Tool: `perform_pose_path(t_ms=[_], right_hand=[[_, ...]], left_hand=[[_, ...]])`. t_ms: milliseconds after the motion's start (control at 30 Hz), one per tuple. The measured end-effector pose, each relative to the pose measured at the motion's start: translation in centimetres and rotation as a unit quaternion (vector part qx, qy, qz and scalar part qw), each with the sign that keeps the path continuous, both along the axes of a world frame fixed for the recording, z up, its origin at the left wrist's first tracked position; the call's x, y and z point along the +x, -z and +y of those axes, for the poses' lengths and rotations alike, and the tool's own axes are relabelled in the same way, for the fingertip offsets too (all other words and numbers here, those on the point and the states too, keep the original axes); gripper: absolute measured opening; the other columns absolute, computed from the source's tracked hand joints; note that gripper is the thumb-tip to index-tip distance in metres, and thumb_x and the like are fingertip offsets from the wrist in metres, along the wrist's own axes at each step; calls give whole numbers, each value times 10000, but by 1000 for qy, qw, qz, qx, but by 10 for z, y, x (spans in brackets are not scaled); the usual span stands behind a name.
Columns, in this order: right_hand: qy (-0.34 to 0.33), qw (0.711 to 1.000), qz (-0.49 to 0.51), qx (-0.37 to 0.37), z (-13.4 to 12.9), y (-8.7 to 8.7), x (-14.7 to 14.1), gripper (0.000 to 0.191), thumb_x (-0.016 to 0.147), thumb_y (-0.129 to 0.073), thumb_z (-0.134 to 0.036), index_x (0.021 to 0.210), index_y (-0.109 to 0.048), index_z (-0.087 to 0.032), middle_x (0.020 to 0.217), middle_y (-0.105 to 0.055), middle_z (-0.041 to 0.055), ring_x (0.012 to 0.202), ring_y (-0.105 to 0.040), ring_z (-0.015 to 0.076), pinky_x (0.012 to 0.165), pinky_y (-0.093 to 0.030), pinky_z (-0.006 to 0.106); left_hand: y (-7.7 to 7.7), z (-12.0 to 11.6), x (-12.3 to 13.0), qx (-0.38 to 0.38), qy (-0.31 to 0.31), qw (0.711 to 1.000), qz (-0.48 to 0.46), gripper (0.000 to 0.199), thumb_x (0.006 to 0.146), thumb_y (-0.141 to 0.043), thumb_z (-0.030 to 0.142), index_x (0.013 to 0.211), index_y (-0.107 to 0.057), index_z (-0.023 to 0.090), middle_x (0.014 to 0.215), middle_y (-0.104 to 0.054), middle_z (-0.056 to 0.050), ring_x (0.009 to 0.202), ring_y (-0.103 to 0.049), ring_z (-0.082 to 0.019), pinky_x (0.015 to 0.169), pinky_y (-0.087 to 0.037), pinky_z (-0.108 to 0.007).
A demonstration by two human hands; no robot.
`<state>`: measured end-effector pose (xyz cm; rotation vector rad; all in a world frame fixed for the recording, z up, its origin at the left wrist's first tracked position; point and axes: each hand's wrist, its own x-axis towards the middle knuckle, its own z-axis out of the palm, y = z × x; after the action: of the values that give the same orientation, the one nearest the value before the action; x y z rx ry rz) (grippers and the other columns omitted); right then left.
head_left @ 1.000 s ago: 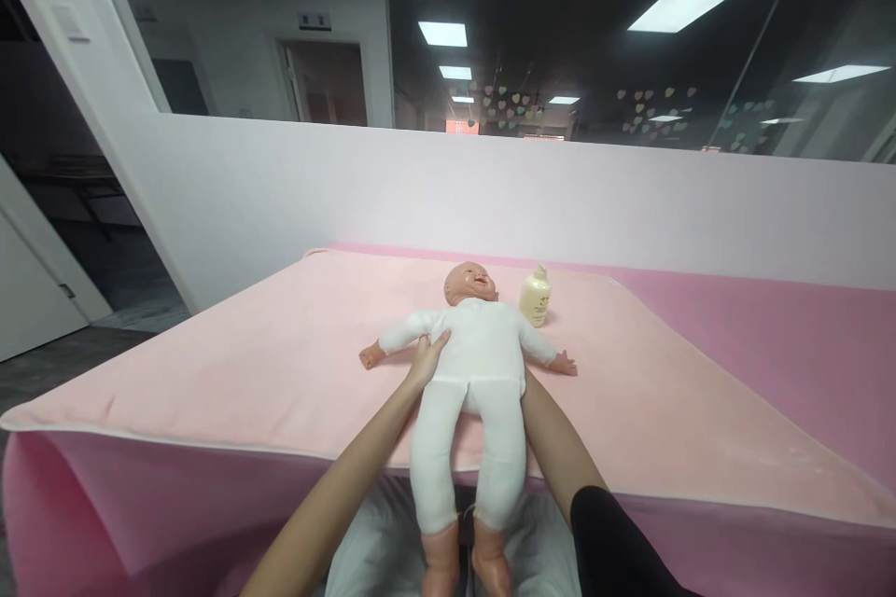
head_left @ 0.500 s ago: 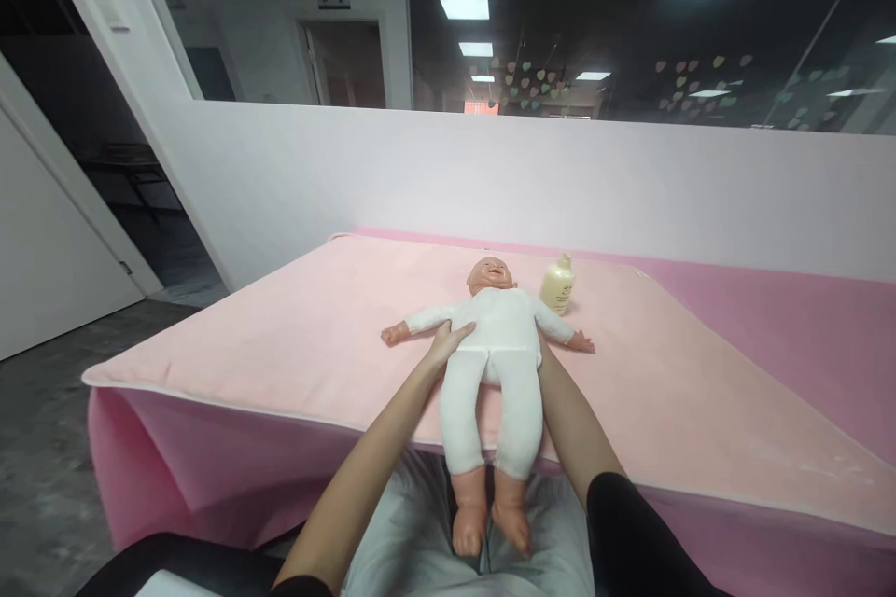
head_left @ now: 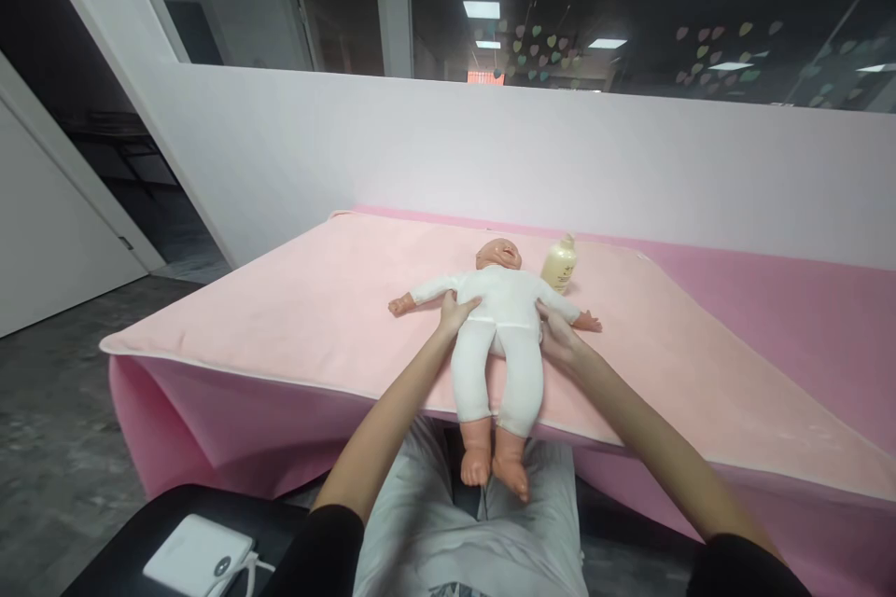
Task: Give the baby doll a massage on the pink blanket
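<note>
A baby doll with a white cloth body lies face up, its feet hanging past the front edge of the table. My left hand grips the doll's side at the waist, thumb on top and the other fingers hidden beneath. On the opposite side my right hand holds the waist too, its thumb showing on the cloth and its fingers partly under the body. A pale yellow bottle stands beside the doll's head, to the right.
A light pink blanket covers the table over a darker pink cloth. Behind rises a white wall with a window above. At lower left, a white power bank with a cable lies on a black seat.
My right hand, mostly hidden beside the doll before, now shows at its waist with the elbow swung outward. The doll's head has tipped further back. The view has tilted down.
</note>
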<state>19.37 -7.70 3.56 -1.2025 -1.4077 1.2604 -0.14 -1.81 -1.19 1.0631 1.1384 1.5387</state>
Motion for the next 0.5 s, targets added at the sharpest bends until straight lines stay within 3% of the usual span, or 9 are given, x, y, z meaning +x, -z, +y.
perform_pose_path(t_ms=[67,133,233,300,400,500], right_hand=[[-21,997,52,-58,-13,5,9,283,817,-589,-434,979,-619,-204,869,-699,62,781,-664,201,677,-566,309],[-25,997,41,-59,-26,10,18,319,781,-645,-413,1023,-605,-209,898,-699,56,769,-669,189,650,-562,291],[-6,996,-92,-10,-34,11,31,373,792,-619,-449,1054,-610,-184,730,-684,44,589,-642,189,510,-514,281],[24,976,-214,39,-29,6,37,333,789,-606,-428,982,-652,-161,594,-643,27,466,-581,176,481,-477,285],[100,938,-304,129,-1,-12,38,226,770,-601,-344,874,-696,-167,622,-660,34,533,-604,173,632,-499,305],[150,940,-249,181,51,-30,24,286,824,-512,-368,911,-695,-167,816,-707,68,761,-657,201,775,-494,315]], left_hand=[[-1,2,2,-6,-7,1000,12,516,615,-808,173,1042,-520,140,1196,-609,-156,1085,-603,-255,937,-469,-379],[-2,3,4,-16,-17,999,30,533,622,-803,160,1055,-493,131,1219,-585,-173,1095,-594,-245,937,-458,-357],[-5,1,1,-22,-36,994,101,546,653,-799,232,1081,-480,118,1194,-591,-179,1089,-590,-241,929,-442,-344],[-9,-2,-4,-26,-43,977,207,535,669,-794,341,1066,-512,119,1126,-627,-172,1049,-607,-266,902,-444,-360],[-21,-1,-10,-46,-45,902,426,463,713,-736,486,964,-593,124,1008,-671,-191,997,-629,-331,860,-440,-392],[-34,6,-9,-60,-55,808,584,412,769,-671,525,854,-652,122,934,-683,-233,995,-631,-374,843,-426,-398]])
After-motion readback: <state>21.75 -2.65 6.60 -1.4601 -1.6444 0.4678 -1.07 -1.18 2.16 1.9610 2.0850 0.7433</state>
